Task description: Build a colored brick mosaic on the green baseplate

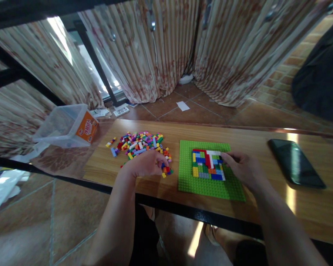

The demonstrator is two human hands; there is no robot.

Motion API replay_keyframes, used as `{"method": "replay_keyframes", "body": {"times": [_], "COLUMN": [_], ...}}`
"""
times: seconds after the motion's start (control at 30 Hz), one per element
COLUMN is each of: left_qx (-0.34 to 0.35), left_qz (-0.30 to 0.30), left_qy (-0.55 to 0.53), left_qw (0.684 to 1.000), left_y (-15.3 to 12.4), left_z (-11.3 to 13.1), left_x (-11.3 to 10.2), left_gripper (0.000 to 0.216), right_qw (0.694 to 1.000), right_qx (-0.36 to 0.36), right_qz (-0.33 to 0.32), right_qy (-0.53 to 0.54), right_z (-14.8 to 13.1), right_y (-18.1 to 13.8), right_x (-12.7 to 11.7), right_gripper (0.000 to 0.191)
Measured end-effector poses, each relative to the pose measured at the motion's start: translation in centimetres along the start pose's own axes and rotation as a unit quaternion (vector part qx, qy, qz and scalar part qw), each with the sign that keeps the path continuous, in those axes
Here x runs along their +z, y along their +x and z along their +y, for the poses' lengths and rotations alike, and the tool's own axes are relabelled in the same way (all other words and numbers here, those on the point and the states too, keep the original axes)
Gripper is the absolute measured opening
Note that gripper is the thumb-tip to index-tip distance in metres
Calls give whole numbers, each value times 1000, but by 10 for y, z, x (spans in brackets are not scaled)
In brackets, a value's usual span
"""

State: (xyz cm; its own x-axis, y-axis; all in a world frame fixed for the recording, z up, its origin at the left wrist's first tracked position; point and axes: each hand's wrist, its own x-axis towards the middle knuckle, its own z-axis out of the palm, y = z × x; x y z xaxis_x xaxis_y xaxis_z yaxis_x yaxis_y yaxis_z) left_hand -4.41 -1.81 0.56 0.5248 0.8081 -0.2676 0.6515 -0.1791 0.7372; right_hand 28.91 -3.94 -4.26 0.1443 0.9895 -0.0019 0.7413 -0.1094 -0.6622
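A green studded baseplate (185, 177) lies on the wooden table, bearing a flat, roughly square layer of toy bricks (202, 175) in blue, yellow, grey and orange. Red and white bricks run along its far edge and down its middle. At the far right corner of this layer, my right hand (242, 166) pinches a small dark toy brick, partly hidden by the fingertips. My left hand (147, 163) is over the near right side of a loose pile of coloured bricks (140, 142). Its fingers are curled down among the bricks, and whatever they hold is hidden.
A black phone-like slab (295, 162) lies on the table (255, 142) at the right. On the floor at the left stands a clear plastic box (63, 123) with an orange label. Papers (121, 110) lie beyond the table, before striped curtains (166, 55).
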Motion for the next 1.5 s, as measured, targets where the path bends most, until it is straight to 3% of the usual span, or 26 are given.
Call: {"method": "replay_keyframes", "body": {"times": [0.13, 0.37, 0.53, 0.67, 0.8, 0.93, 1.3, 1.5], "left_qx": [18, 49, 79, 60, 25, 37, 112, 125], "left_qz": [37, 48, 70, 77, 87, 87, 96, 97], "left_qy": [35, 90, -29, -191, -356, -425, -418, -406], "left_qw": [999, 994, 994, 977, 930, 900, 896, 900], "left_y": [0, 7, 12, 24, 39, 50, 58, 57], "left_z": [1, -4, 4, 17, 30, 43, 52, 54], "left_x": [13, 20, 18, 26, 44, 61, 77, 77], "left_gripper": [32, 20, 18, 19, 26, 28, 24, 23], "right_qw": [1000, 1000, 997, 981, 962, 953, 946, 952], "right_qx": [-3, 15, 30, -24, -93, -121, -81, -102], "right_qz": [11, 8, 69, 117, 42, -29, -23, -34], "right_qy": [-12, -10, 36, 155, 252, 277, 313, 288], "right_z": [-7, -7, -8, -24, -43, -52, -60, -57], "right_y": [0, 1, 1, -6, -17, -23, -27, -27], "right_x": [-1, -1, -2, 3, 16, 26, 22, 20], "right_gripper": [41, 40, 36, 30, 29, 31, 27, 23]}}
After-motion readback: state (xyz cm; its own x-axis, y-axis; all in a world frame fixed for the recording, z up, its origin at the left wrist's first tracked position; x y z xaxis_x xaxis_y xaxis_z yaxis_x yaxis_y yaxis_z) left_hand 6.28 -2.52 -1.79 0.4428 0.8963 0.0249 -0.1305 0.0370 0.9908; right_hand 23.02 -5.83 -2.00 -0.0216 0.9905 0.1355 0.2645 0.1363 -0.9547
